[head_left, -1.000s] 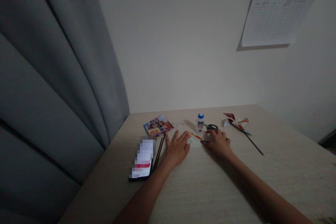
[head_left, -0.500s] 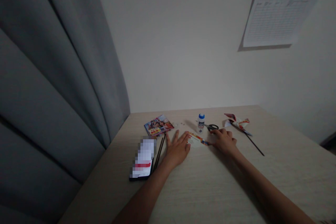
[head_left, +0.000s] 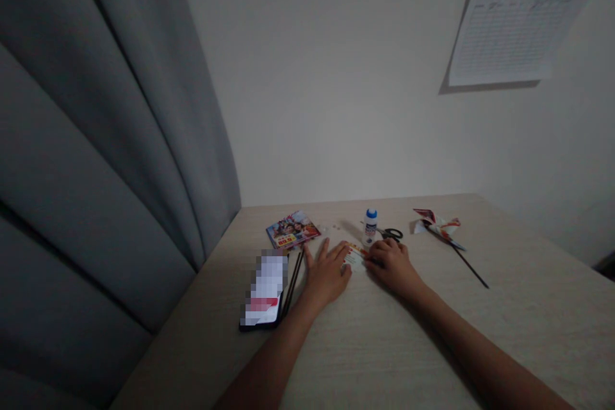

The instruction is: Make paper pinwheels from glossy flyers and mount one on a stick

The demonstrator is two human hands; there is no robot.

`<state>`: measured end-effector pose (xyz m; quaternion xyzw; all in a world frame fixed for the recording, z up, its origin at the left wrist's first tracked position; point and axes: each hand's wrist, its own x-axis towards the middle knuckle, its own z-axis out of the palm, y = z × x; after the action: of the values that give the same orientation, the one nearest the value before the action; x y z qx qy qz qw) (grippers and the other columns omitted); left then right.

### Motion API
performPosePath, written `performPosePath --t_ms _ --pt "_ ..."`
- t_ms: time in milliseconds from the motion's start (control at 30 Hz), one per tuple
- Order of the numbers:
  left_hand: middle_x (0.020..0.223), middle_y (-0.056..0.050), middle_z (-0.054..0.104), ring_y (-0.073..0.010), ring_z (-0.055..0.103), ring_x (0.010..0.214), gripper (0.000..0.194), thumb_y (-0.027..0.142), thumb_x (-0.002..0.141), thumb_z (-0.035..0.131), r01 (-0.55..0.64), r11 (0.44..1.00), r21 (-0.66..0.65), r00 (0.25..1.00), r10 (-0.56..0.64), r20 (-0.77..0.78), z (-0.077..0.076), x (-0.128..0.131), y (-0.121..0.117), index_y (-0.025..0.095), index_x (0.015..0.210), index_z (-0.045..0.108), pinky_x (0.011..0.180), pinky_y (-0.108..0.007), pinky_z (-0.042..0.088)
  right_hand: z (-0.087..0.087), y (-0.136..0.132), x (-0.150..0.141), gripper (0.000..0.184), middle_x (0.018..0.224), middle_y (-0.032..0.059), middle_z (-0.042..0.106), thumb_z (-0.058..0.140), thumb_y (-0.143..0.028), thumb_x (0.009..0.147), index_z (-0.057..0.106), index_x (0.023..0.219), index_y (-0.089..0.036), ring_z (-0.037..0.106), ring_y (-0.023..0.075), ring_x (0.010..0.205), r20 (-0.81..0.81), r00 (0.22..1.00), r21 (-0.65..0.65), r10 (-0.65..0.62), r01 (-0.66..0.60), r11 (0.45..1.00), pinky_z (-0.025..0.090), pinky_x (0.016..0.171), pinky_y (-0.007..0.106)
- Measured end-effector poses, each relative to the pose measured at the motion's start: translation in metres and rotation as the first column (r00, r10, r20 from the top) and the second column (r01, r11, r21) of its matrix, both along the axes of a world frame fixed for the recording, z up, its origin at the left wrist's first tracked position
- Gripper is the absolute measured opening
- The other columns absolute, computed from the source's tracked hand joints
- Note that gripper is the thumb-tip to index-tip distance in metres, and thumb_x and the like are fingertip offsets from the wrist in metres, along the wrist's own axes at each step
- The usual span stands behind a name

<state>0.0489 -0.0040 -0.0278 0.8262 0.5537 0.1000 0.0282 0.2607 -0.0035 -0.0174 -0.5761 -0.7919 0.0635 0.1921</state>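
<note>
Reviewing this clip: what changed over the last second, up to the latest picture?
The right hand first moved right, toward the scissors, then came back left to the right end of the printed card; whether it grips the card cannot be told. The left hand stayed flat, its fingers at the card's left end. The white bottle and paper pinwheel stayed put.

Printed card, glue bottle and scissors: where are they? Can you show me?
Printed card [head_left: 354,259]: head view, on its white middle.
Glue bottle [head_left: 369,228]: head view, on its white body.
Scissors [head_left: 394,233]: head view, on a black handle loop.
</note>
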Motion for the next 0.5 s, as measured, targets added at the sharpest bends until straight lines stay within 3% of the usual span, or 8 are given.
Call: performPosePath --t_ms 267,500 --pt "0.156 0.002 0.042 -0.0357 0.016 0.151 0.064 0.068 0.095 0.03 -0.057 0.997 0.045 0.998 0.056 0.031 -0.0038 0.0077 -0.0007 0.039 0.151 0.039 0.108 -0.078 -0.014 -0.0053 0.0051 -0.0012 0.029 0.12 0.0063 0.066 0.067 -0.052 0.086 0.07 0.1 -0.026 0.047 0.0295 0.114 0.028 0.999 -0.017 -0.035 0.036 0.999 0.034 0.093 0.045" --pt "0.162 0.003 0.03 -0.0366 0.003 0.153 0.067 0.067 0.095 0.027 -0.073 0.997 -0.007 0.997 0.073 -0.018 -0.0049 0.0051 -0.0002 0.041 0.157 0.021 0.108 -0.08 -0.009 -0.0019 0.0054 -0.0005 0.034 0.124 0.0046 0.063 0.067 -0.049 0.085 0.069 0.117 -0.037 0.046 0.03 0.116 -0.036 0.999 -0.104 -0.033 0.029 0.994 0.035 0.093 0.046"
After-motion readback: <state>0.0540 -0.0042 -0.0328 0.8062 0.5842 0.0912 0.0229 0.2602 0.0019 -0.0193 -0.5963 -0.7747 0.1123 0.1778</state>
